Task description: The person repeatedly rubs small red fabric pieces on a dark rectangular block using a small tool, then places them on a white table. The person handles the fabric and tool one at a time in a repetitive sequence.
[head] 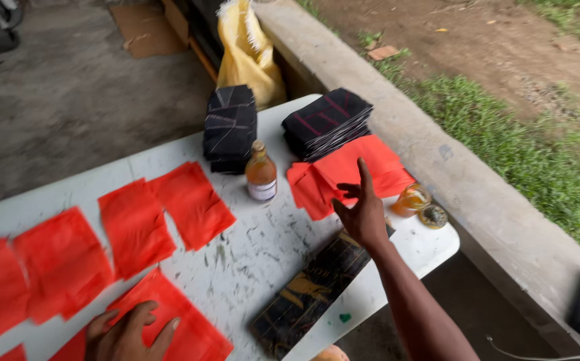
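Scuffed white bench (250, 267) stands on a concrete floor beside a low wall and grass. Red sheets (136, 227) lie across it, two black stacks behind, a labelled amber bottle (261, 175) between. Right hand (363, 214), grip wide, reaches over the red pile (377, 167). Left hand (126, 334) presses flat on a near red sheet (189, 327).

Bare tabletop (263, 241) open mid-table; bottle (261, 172) and dark stacks (230, 127) block beyond.

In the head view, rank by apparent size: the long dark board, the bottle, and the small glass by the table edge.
Largest to smallest:
1. Long dark board, though it lies nearest the camera
2. Bottle
3. Small glass
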